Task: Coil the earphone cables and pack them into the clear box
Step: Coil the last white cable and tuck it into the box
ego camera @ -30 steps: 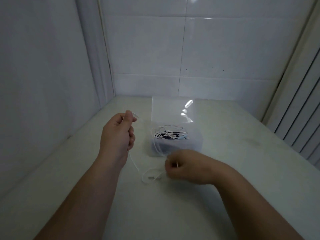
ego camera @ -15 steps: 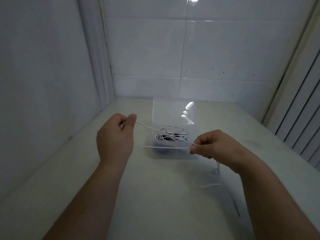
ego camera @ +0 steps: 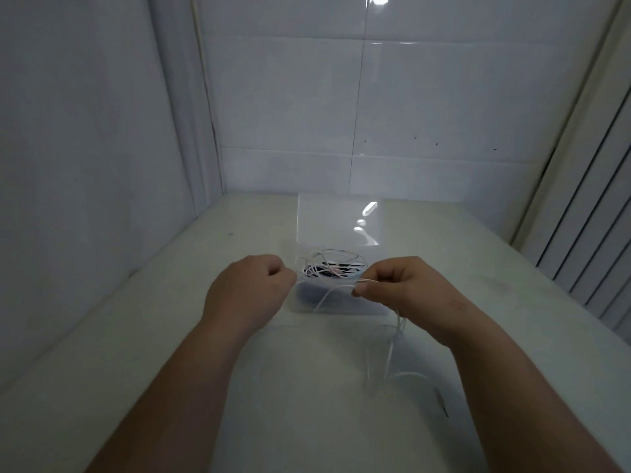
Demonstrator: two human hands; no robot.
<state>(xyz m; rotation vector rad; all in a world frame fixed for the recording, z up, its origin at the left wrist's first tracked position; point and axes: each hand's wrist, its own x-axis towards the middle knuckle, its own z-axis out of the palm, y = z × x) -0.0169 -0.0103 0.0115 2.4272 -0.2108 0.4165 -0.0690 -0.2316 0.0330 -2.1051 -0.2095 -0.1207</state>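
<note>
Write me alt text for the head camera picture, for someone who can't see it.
Two bare hands hold a white earphone cable between them over a pale table: left hand gripping it in a fist, right hand pinching it, slack trailing down to the table. Just behind sits an open clear box holding more cables.

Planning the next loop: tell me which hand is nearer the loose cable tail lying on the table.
Right. The right hand pinches the earphone cable above the tail; the left hand is farther, off to its left.
</note>
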